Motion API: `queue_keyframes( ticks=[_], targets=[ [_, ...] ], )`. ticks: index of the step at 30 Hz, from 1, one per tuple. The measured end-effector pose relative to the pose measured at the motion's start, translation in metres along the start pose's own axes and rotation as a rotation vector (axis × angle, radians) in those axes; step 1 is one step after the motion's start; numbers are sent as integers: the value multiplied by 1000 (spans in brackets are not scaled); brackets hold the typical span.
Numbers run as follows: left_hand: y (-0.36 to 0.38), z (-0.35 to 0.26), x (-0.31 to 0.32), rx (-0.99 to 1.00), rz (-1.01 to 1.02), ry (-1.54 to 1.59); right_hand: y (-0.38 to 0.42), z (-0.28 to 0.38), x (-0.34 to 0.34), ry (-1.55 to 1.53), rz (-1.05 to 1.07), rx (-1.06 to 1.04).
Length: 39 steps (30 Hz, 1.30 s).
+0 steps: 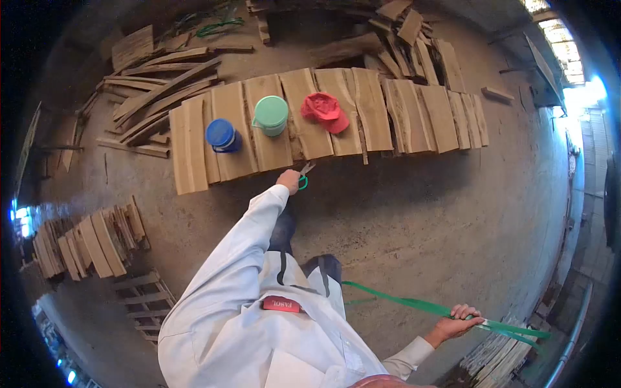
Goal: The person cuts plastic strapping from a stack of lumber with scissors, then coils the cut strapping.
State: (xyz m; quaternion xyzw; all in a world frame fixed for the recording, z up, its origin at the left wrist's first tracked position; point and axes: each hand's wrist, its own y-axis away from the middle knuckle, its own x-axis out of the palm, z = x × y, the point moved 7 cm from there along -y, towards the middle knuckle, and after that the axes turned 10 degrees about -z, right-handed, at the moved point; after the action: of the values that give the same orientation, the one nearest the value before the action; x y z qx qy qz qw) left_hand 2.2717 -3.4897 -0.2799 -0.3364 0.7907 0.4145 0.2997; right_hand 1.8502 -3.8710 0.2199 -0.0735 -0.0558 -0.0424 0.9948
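My left hand (289, 181) is closed on the handles of a pair of scissors (304, 177) with green grips. The blades point up and right, toward the front edge of a row of wooden boards (265, 152). Lower right, my right hand (457, 322) grips a green strap (407, 301). One part of the strap runs left toward my legs, and loose ends stick out to the right past the hand. On the boards stand a blue bucket (222, 136) and a light green lidded bucket (270, 116), with a red cap (325, 112) beside them.
Loose timber (165, 90) is heaped at the back left, and more offcuts (411, 48) at the back right. A stack of boards (90, 242) and a wooden pallet (143, 299) are at left. Thin strips (498, 355) lie in a bundle at lower right.
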Motion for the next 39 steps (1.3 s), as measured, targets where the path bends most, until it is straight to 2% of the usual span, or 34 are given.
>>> queue_keyframes(
  ticks=[3, 4, 7, 8, 11, 14, 15, 17, 18, 19, 21, 22, 23, 24, 25, 26, 27, 29, 32, 35, 36, 39],
  targets=[
    [-65, -5, -5, 61, -106, -32, -9, -27, 30, -18, 5, 126],
    [-75, -15, -13, 101, -58, -118, -12, -36, 41, -1, -13, 152],
    [-118, -24, -9, 214, -136, -32, -15, -68, 71, 59, -4, 217],
    [-131, -30, -8, 226, -55, -23, -16, -80, 80, 83, 36, 227],
    [-158, -45, -23, 358, -287, 92, -17, -112, 117, 164, 116, 297],
    [-167, -43, -29, 527, -576, -247, -21, -147, 158, 178, 238, 390],
    [-167, -39, -25, 449, -489, -184, -18, -157, 176, 194, 295, 410],
    [-149, -48, -36, 290, -315, -65, -14, -181, 203, 275, 465, 439],
    [-130, -66, -47, 257, -244, 91, -12, -198, 214, 337, 583, 440],
    [-105, -92, -62, 221, -182, 243, -1, -213, 232, 388, 688, 486],
    [-45, -173, -121, 272, -191, 297, 30, -247, 255, 492, 929, 600],
    [-10, -210, -144, 573, -471, 312, 48, -267, 263, 547, 1073, 663],
    [21, -250, -180, 664, -442, 278, 70, -281, 271, 601, 1214, 714],
    [49, -277, -195, 849, -544, 185, 93, -286, 276, 662, 1363, 753],
    [66, -295, -199, 920, -504, 52, 117, -278, 285, 667, 1481, 677],
    [82, -310, -211, 970, -550, 9, 137, -268, 291, 670, 1593, 592],
    [92, -317, -221, 975, -613, -44, 148, -258, 296, 660, 1691, 561],
    [104, -319, -229, 934, -552, -297, 164, -235, 309, 644, 1872, 483],
    [140, -327, -258, 872, -557, -405, 166, -172, 319, 666, 2036, 632],
    [180, -348, -305, 969, -821, -491, 165, -134, 322, 512, 2099, 755],
    [189, -353, -317, 965, -853, -521, 166, -109, 323, 463, 2094, 971],
    [221, -334, -374, 812, -918, -604, 162, -70, 342, 320, 2156, 908]
  ],
)
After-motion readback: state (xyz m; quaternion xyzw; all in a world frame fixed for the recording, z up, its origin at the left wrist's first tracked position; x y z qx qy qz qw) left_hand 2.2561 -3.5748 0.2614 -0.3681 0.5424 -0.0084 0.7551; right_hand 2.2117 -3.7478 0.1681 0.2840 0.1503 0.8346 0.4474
